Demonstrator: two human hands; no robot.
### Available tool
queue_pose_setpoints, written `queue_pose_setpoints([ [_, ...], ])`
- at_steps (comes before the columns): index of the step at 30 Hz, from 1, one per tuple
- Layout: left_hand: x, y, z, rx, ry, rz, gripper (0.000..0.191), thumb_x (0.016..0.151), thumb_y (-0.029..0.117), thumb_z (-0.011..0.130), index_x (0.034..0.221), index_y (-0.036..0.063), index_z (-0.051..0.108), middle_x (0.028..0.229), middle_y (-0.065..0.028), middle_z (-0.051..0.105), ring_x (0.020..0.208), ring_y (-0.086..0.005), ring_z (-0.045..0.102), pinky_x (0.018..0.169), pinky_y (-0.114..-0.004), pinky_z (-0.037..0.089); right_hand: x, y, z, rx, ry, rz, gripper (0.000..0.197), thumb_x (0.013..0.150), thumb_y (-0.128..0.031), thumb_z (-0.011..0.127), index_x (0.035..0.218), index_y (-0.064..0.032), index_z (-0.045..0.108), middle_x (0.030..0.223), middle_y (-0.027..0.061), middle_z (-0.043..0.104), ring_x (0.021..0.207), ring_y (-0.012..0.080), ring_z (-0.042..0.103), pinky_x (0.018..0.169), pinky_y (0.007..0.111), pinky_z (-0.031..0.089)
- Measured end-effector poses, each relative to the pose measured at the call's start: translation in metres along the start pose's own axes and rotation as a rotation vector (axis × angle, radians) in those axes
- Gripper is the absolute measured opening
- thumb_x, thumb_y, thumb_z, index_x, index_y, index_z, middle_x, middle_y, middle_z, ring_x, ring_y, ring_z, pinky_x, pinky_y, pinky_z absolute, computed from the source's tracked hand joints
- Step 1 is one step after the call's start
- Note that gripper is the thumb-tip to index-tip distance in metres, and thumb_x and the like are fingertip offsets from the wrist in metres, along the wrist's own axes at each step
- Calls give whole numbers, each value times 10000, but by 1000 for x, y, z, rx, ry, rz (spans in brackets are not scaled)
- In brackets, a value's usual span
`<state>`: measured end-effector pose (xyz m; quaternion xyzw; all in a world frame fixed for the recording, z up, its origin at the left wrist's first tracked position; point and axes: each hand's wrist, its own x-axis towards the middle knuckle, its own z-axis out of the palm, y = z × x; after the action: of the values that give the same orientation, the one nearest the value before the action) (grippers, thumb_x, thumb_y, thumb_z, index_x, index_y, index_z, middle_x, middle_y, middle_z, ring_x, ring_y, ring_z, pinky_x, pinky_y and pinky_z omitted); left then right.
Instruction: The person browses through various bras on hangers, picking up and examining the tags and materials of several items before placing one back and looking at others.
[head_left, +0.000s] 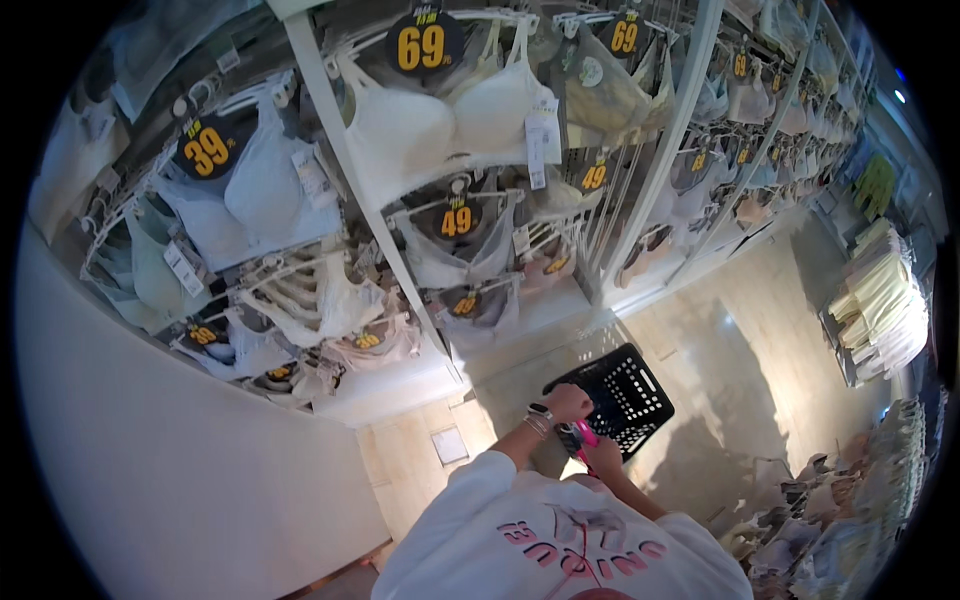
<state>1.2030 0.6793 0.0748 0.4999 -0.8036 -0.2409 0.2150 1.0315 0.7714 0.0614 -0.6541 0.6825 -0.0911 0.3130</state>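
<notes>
A black plastic shopping basket (643, 401) with a pierced grid of holes hangs or stands before me; which of the two, I cannot tell. My left hand (570, 403), with a dark-faced band and bracelets at its wrist, is curled over the near left part of the basket. Whether its fingers grip anything is hidden. Closer to my body, my right hand (604, 454) closes around a bright pink handle-like strip (586, 433) at the basket's near side. Dark material (568, 435) shows beside the strip, too small to name.
Bras on hangers (405, 112) fill the wall racks ahead, with round price signs (424, 45) and white upright posts (352, 165). A white panel (187, 450) stands at left. Pale folded or hung garments (885, 300) and a rack of underwear (825, 517) are at right, beside the tiled floor (682, 352).
</notes>
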Motion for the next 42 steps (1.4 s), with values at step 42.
queue_pose_setpoints([
  [42, 286, 176, -427, 1054, 341, -6, 449, 652, 301, 739, 989, 38, 604, 918, -136, 603, 925, -298, 558, 845, -410, 404, 233, 217, -165, 153, 290, 18, 266, 799, -259, 587, 798, 4, 621, 544, 114, 583, 505, 233, 615, 492, 358, 453],
])
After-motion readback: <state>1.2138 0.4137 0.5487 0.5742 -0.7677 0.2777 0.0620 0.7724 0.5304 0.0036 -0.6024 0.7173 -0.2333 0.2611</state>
